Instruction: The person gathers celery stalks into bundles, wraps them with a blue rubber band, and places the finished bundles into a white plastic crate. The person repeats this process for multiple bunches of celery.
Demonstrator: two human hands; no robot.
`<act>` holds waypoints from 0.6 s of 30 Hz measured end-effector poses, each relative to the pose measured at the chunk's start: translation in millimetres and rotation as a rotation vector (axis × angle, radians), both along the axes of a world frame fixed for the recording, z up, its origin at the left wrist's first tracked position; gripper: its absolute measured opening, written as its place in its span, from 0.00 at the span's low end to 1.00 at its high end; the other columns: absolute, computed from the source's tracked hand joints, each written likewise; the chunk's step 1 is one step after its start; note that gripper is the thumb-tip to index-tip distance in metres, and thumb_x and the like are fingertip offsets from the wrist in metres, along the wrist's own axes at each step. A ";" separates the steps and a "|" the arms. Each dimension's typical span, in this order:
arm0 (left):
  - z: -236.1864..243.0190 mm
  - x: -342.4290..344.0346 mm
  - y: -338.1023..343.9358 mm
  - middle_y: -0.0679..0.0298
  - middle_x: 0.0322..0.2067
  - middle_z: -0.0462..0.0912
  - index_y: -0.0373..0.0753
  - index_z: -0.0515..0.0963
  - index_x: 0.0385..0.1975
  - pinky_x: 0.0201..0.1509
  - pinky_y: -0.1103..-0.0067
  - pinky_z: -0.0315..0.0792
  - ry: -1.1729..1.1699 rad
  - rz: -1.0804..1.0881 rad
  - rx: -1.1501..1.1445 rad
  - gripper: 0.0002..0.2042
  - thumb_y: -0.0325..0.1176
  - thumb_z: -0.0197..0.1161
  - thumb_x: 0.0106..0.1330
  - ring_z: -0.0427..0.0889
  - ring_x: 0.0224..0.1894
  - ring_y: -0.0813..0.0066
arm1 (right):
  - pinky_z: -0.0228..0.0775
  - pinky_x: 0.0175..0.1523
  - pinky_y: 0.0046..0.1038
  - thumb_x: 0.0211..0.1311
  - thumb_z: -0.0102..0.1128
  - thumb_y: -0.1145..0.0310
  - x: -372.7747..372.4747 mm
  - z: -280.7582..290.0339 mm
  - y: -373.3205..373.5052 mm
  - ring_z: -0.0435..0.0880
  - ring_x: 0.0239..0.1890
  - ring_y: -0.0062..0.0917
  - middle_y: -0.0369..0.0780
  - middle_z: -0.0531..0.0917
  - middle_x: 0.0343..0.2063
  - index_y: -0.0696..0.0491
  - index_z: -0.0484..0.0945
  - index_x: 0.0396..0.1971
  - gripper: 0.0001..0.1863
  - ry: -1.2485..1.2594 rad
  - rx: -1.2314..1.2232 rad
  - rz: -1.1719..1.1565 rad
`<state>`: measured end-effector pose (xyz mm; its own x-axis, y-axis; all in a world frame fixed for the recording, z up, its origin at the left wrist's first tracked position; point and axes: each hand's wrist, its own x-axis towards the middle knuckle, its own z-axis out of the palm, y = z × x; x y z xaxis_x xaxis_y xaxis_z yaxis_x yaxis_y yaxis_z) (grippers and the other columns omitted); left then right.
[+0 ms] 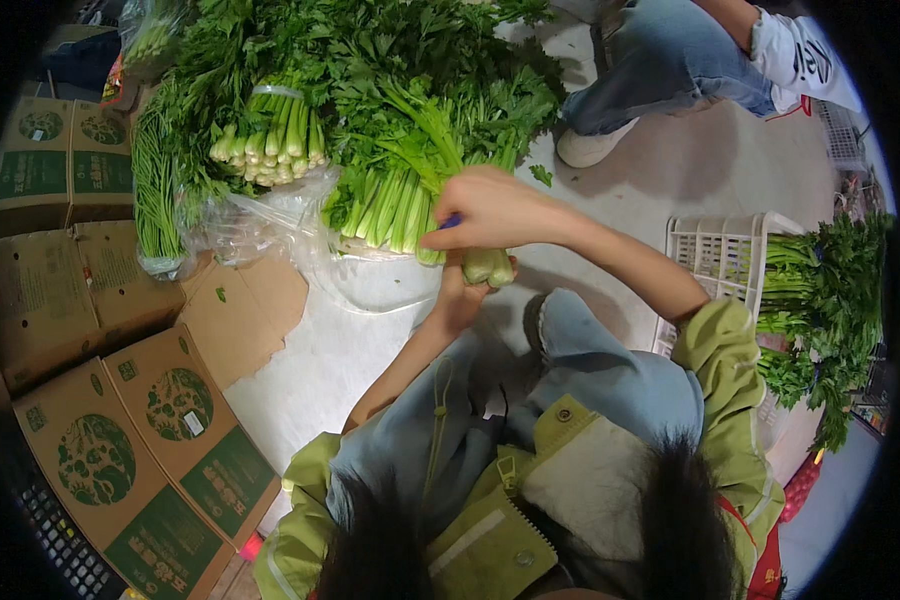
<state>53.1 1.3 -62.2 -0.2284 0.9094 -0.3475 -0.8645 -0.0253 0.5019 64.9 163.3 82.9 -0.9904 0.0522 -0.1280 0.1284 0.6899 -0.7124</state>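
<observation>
My left hand (460, 298) is wrapped from below around a small bunch of celery (487, 266), its pale cut ends pointing toward me. Just above it, my right hand (495, 207) is closed on a small blue thing (451, 220), perhaps a band or tape; most of it is hidden by the fingers. The leafy top of the held bunch runs away from me behind my right hand. Close by on the left lie loose celery stalks (385, 210). Farther back, a big bundle of celery (270, 140) has a pale band around it.
Printed cardboard boxes (150, 430) stand along the left, beside a flat cardboard piece (245, 315). Clear plastic wrap (290, 220) and long green beans (155, 190) lie at the back left. A white crate (715, 240) of celery bunches stands right. A co-worker's jeans leg (660, 70) is at the far right.
</observation>
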 end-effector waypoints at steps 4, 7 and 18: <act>2.3 -8.5 -0.6 0.53 0.49 0.73 0.36 0.62 0.58 0.54 0.62 0.73 -0.112 -0.028 -0.130 0.28 0.52 0.45 0.68 0.77 0.49 0.59 | 0.57 0.22 0.34 0.52 0.62 0.51 42.7 7.4 44.4 0.67 0.12 0.32 0.44 0.68 0.08 0.59 0.77 0.12 0.24 -0.027 -0.033 -0.098; -1.7 -11.5 -0.6 0.50 0.47 0.75 0.34 0.63 0.57 0.52 0.61 0.74 -0.126 -0.033 -0.169 0.29 0.54 0.48 0.66 0.79 0.45 0.55 | 0.53 0.20 0.31 0.55 0.63 0.52 63.5 -11.9 63.5 0.62 0.11 0.24 0.41 0.65 0.07 0.59 0.77 0.12 0.24 -0.091 -0.121 -0.097; -2.9 -16.5 -3.8 0.48 0.47 0.75 0.33 0.63 0.57 0.52 0.59 0.74 -0.230 -0.053 -0.160 0.31 0.53 0.51 0.63 0.79 0.45 0.53 | 0.45 0.20 0.22 0.61 0.62 0.56 97.2 -128.0 68.8 0.56 0.14 0.10 0.27 0.63 0.08 0.56 0.75 0.10 0.24 -0.224 -0.568 -0.224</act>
<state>36.7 -2.5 -65.1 -0.0810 0.8471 -0.5252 -0.9541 0.0865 0.2867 162.0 232.1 -45.2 -0.9096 0.1178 -0.3984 0.4130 0.1525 -0.8979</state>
